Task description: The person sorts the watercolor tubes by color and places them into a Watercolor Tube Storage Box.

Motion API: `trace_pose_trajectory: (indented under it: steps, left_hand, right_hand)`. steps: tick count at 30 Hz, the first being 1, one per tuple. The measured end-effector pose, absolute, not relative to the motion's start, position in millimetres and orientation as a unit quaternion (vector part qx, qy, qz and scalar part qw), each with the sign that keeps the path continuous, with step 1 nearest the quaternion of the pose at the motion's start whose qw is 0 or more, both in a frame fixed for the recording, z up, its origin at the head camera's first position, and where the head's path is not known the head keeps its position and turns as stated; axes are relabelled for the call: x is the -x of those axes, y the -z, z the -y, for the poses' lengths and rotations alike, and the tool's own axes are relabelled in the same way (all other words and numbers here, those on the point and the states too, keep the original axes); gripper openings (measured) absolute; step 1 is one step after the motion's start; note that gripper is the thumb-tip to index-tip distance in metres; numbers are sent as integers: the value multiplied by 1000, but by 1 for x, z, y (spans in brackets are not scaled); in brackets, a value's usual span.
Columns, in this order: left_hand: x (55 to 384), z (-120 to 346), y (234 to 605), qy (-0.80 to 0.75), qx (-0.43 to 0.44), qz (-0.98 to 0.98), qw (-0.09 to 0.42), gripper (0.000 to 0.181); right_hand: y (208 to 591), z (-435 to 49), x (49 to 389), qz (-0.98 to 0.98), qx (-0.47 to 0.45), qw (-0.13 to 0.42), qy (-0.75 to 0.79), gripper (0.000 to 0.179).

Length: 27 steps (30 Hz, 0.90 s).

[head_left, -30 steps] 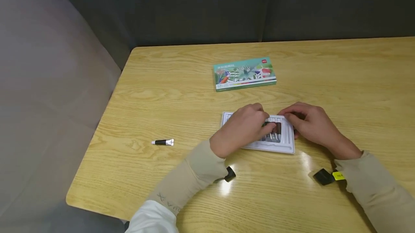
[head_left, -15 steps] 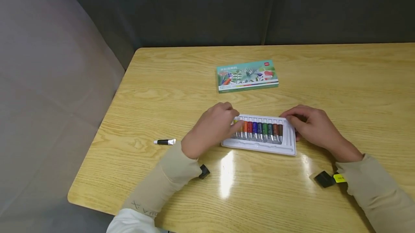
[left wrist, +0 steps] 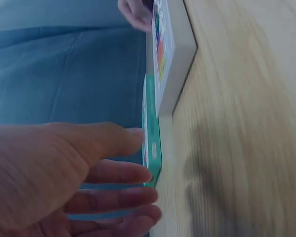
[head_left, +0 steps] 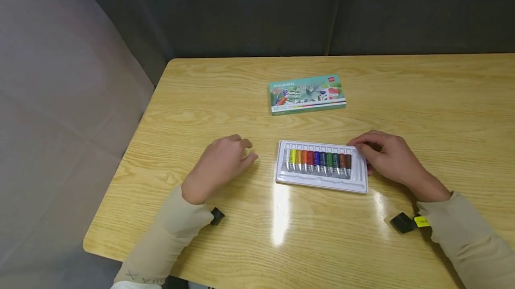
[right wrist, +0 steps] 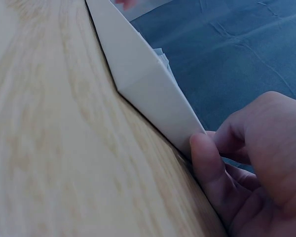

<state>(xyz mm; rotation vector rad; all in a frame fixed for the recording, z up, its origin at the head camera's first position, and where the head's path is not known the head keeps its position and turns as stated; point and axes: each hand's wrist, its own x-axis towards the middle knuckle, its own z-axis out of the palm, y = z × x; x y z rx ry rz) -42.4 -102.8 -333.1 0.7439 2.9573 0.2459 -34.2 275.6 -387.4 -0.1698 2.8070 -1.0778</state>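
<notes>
A white plastic tray (head_left: 322,183) lies on the table, holding a row of several small paint tubes (head_left: 316,163) from white and yellow through to brown. An unfilled slot shows at the row's right end. At the tray's far right corner my right hand (head_left: 388,155) grips the edge; the right wrist view shows its thumb (right wrist: 207,158) against the tray's side. My left hand (head_left: 220,164) hovers left of the tray, palm down, with loose fingers and nothing visible between them. It covers the spot where a black tube lay earlier.
Behind the tray lies a green illustrated paint box (head_left: 307,94). The wooden table (head_left: 225,97) has its left edge beyond my left arm. A dark curtain (head_left: 249,12) hangs behind the table.
My left hand has moved left off the tubes, uncovering the whole row. It now hides the black tube seen earlier on the table. My right hand has stayed at the tray corner.
</notes>
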Motion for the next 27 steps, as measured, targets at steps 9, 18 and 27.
trace_pose_trajectory:
  steps: [9,18,27]
  left_hand:
    - [39,144,327,-62,-182,-968,163,34]
    - [34,173,319,-17,-182,-953,241,30]
    - [32,183,322,-28,-187,-953,235,12]
  right_hand:
    - [389,-278,33,-932,61,54,354,25]
    - [388,-277,34,-932,60,57,354,26]
    - [389,-276,34,-930,61,57,357,26]
